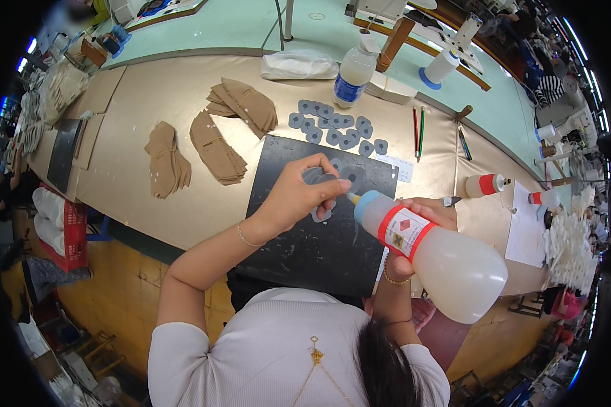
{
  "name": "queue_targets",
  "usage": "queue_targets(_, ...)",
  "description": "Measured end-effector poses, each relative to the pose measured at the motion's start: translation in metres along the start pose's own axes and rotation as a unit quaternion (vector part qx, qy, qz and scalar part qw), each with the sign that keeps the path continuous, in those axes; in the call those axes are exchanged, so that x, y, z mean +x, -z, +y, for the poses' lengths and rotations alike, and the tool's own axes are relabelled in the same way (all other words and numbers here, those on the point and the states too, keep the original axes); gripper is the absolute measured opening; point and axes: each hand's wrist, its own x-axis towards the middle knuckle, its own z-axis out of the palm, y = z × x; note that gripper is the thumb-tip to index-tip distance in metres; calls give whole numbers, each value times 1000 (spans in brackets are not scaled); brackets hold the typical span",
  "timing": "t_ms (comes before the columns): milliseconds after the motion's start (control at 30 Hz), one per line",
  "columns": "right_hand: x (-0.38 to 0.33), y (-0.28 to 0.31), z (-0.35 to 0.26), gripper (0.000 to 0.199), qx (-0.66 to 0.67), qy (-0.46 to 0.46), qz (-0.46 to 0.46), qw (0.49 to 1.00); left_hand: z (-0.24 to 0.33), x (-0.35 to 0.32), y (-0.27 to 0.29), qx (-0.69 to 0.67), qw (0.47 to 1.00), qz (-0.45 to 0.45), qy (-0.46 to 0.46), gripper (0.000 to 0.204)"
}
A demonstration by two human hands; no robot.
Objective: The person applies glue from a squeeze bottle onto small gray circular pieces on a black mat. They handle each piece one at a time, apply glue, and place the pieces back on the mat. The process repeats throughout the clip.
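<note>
The right hand is wrapped around a big glue bottle of cloudy plastic, tipped so its blue nozzle points left at the grey piece; the left hand pinches that small grey piece between fingers and thumb, pressing it on the black mat.

Seen from the head: the black mat reaches the near table edge in front of the person, and most of its lower half lies bare; left of the mat the tan table is open up to three stacks of brown cut pieces; beyond the mat's far edge lie roughly fifteen loose grey pieces, with a clear bottle behind them; right of the mat lie two pencils and two small red-capped bottles. The nozzle tip is just beside the pinched piece, right of the left fingers.
</note>
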Motion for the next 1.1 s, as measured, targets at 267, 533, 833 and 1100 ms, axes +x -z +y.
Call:
queue_targets(267, -3, 12, 10, 85, 19, -7, 57, 998, -20, 56, 15, 87, 996, 14, 15, 19)
queue_targets(533, -4, 24, 11, 84, 22, -22, 39, 999, -49, 179, 46, 242, 968, 59, 27, 21)
queue_targets(833, 2, 14, 11, 85, 29, -50, 97, 994, -18, 111, 49, -19, 996, 33, 78, 41)
queue_targets(1100, 14, -11, 11, 85, 37, -24, 68, 997, 1, 13, 22, 28, 999, 0, 36, 25)
